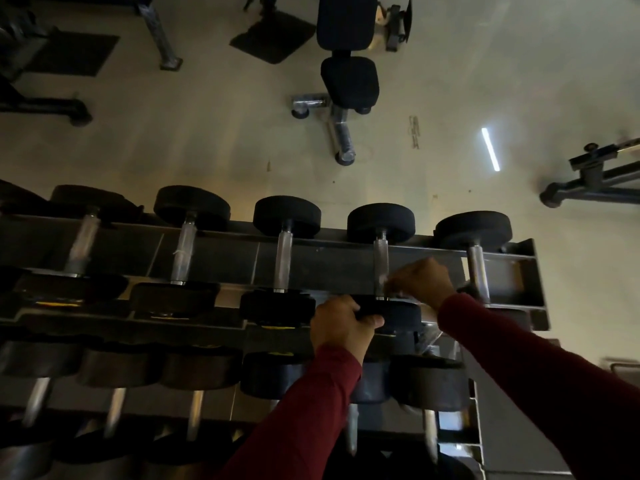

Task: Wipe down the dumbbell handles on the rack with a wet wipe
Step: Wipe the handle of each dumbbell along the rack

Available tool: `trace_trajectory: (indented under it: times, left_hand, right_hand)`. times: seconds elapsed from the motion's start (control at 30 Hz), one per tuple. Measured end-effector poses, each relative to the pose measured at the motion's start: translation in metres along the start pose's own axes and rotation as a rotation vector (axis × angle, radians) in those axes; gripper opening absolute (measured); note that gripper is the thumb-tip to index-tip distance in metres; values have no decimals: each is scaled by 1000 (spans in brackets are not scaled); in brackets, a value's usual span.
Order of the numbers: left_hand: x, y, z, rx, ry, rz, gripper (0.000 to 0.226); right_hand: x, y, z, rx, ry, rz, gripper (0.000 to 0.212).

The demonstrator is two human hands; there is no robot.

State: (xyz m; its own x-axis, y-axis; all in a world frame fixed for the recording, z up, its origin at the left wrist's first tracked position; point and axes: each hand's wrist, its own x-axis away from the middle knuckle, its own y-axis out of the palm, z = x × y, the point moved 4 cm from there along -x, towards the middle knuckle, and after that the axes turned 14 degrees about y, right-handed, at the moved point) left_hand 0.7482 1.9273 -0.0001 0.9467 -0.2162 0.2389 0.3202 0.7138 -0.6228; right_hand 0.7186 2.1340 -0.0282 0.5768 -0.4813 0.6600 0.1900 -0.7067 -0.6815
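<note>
A dark metal rack point(526, 268) holds several black dumbbells with chrome handles on its top tier, and more on the tier below. My right hand point(420, 282) pinches a pale wet wipe point(387, 283) against the lower part of the chrome handle point(380, 258) of the fourth dumbbell from the left. My left hand point(341, 322) grips the near black head point(401, 315) of that same dumbbell. Most of the wipe is hidden by my fingers. Both sleeves are dark red.
Beyond the rack lies a pale gym floor with a black padded bench point(348, 46), black floor mats point(273, 36) and machine frames at the left point(41, 105) and right point(595, 181). The lower tier's dumbbells point(197, 372) sit under my arms.
</note>
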Motion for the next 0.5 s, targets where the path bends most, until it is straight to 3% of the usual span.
trace_trajectory:
  times: [0.1, 0.3, 0.4, 0.5]
  left_hand:
    - [0, 0, 1, 16, -11, 1, 31]
    - [1, 0, 2, 16, -6, -6, 28]
    - [3, 1, 3, 18, -2, 2, 27]
    - [3, 0, 3, 9, 4, 11, 28]
  right_hand:
    - [-1, 5, 14, -44, 42, -18, 33]
    - [-37, 6, 14, -680, 153, -6, 29]
    - [-58, 11, 15, -686, 121, 26, 35]
    - [-22, 5, 16, -507, 35, 32, 37]
